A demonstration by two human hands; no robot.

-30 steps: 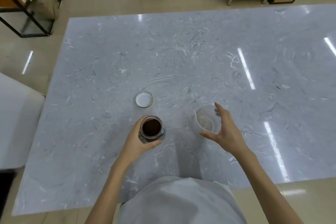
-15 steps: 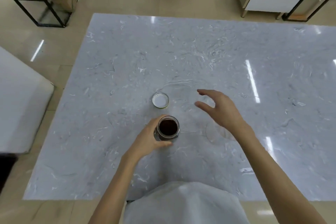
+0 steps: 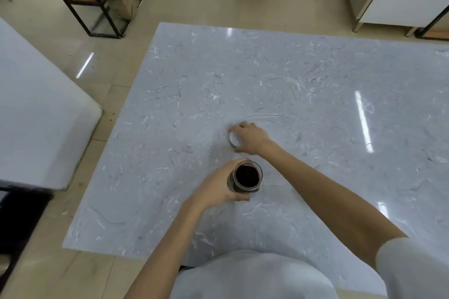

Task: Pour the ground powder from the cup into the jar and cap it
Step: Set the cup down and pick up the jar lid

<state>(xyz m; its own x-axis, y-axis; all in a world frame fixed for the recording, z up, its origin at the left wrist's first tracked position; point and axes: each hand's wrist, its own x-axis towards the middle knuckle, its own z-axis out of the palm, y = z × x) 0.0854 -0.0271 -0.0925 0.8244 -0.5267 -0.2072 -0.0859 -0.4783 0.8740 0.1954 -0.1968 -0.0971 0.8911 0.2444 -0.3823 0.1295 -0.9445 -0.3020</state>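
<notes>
**Reaching for the lid**

The jar (image 3: pixel 245 178), open and dark with powder, stands on the counter (image 3: pixel 315 94); my left hand (image 3: pixel 216 188) wraps its glass wall, likely slippery and breakable. Beyond it, my right hand (image 3: pixel 251 137) curls over the light lid (image 3: pixel 232 139), fingertips at its rim.

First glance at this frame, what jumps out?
The open glass jar of dark ground powder stands near the middle of the pale grey marble table, gripped from its left side by the left hand. Just beyond it, the right hand reaches across and closes over the small round lid lying on the table. The jar is not yet capped.
</notes>
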